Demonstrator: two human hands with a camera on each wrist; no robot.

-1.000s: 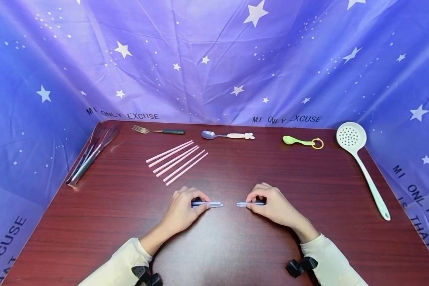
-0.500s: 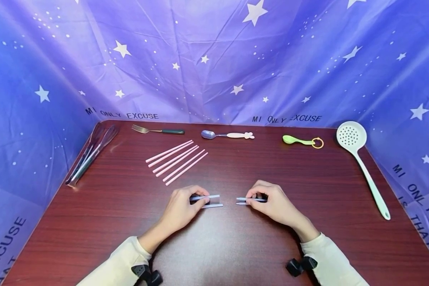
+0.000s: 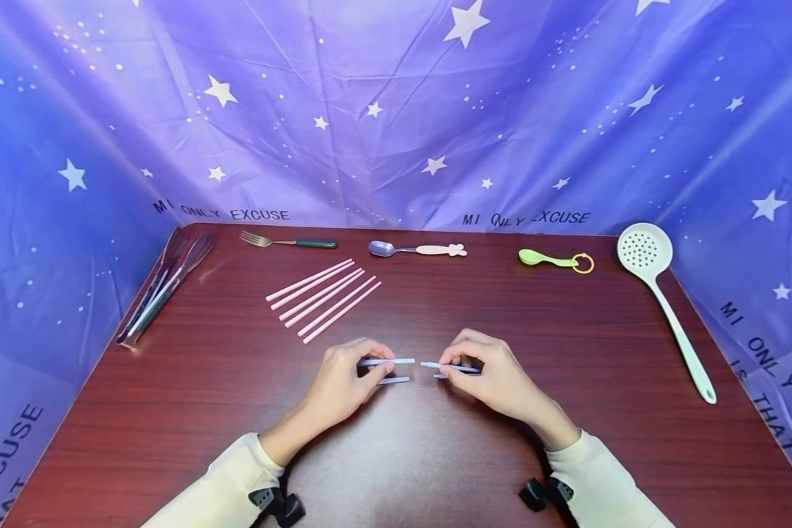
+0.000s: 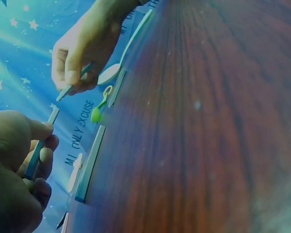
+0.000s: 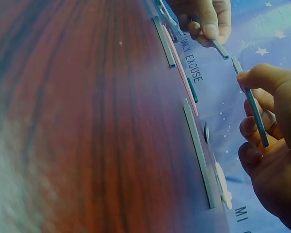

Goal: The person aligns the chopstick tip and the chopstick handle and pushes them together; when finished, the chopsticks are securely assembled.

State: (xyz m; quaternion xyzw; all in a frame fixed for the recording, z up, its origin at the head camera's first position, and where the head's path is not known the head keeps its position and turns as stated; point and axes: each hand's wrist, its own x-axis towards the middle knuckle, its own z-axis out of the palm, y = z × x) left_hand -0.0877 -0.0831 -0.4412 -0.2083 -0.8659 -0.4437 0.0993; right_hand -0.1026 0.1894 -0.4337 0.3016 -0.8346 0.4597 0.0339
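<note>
My left hand point(image 3: 339, 378) pinches a slim grey-blue chopstick section point(image 3: 405, 361) between thumb and fingers, its flat end pointing right. Facing it, my right hand point(image 3: 498, 367) pinches another section point(image 5: 256, 112), whose narrowed tip points left. The two ends face each other across a small gap, raised above the table in both wrist views. Below the left hand a matching section point(image 4: 91, 165) lies on the table. Under the right hand rests one more section point(image 5: 200, 158), with a narrow stub at its end; in the head view the fingers mostly cover it.
Several pink sticks point(image 3: 323, 301) lie fanned out beyond the left hand. Along the back are a fork point(image 3: 289, 240), a spoon point(image 3: 417, 249) and a green spoon point(image 3: 554, 259) with a ring. A skimmer point(image 3: 666, 308) lies right; clear-packed utensils point(image 3: 165, 290) lie left.
Both hands have lifted one section each away from the section beside it. The held sections have moved toward each other, narrowing the gap; the lower two stay on the table.
</note>
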